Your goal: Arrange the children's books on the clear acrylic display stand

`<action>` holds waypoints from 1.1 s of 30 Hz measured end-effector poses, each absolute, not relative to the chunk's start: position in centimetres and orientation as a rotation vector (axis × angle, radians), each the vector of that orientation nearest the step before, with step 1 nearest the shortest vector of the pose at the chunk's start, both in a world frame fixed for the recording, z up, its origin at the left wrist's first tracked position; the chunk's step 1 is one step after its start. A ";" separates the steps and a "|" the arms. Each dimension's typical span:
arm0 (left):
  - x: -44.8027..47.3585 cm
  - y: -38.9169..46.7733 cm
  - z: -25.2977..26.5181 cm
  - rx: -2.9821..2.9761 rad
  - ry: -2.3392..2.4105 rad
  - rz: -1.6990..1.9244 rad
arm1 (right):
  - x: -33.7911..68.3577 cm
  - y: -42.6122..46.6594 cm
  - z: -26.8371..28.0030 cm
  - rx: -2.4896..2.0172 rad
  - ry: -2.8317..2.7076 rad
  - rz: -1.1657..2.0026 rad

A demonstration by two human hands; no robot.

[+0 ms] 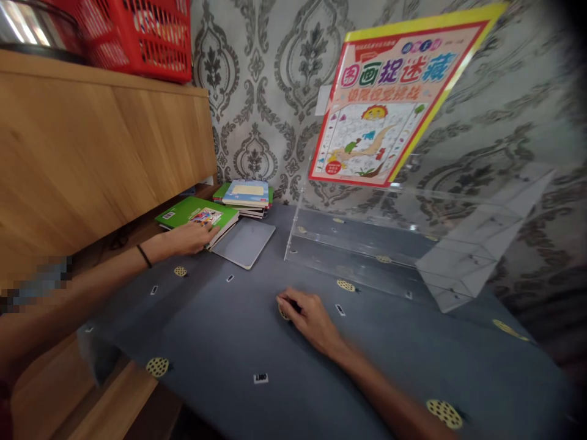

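Observation:
My left hand [195, 237] lies on the front corner of a thick green book [190, 211], its fingers resting on the cover near the page edge. A grey notebook [247, 243] sits flat right beside that book. My right hand [312, 318] rests on the grey tablecloth [220, 330], fingers curled in and nothing visible in them. Beyond it stands a clear acrylic rack [358, 269]. A picture book [380, 98] with a red and yellow border and large Chinese lettering stands upright in the rack's upper tier.
Behind the green book is a small stack of books with a light-blue one [245, 192] on top. A wooden cabinet [105, 140] overhangs the left side, carrying a red plastic basket [137, 40] and a metal pot [39, 27]. Patterned wallpaper [257, 73] covers the back wall.

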State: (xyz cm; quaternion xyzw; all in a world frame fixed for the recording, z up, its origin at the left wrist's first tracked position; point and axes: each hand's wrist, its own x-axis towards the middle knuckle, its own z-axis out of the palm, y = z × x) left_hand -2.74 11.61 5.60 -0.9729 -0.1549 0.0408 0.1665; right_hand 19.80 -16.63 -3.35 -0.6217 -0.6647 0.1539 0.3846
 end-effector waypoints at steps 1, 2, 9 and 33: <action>-2.7 11.3 5.6 -2.751 -0.452 0.140 | 19.8 -16.6 -3.3 -1.582 -1.697 0.389; -2.7 10.9 5.5 -2.732 -0.464 0.156 | 19.7 -16.7 -3.4 -1.582 -1.701 0.384; -3.2 5.9 5.5 -2.609 -0.486 0.135 | 19.8 -16.7 -3.5 -1.625 -1.715 0.352; 0.8 -15.1 -0.8 -3.000 0.170 -0.475 | 20.7 -16.5 -4.5 -1.582 -1.677 0.178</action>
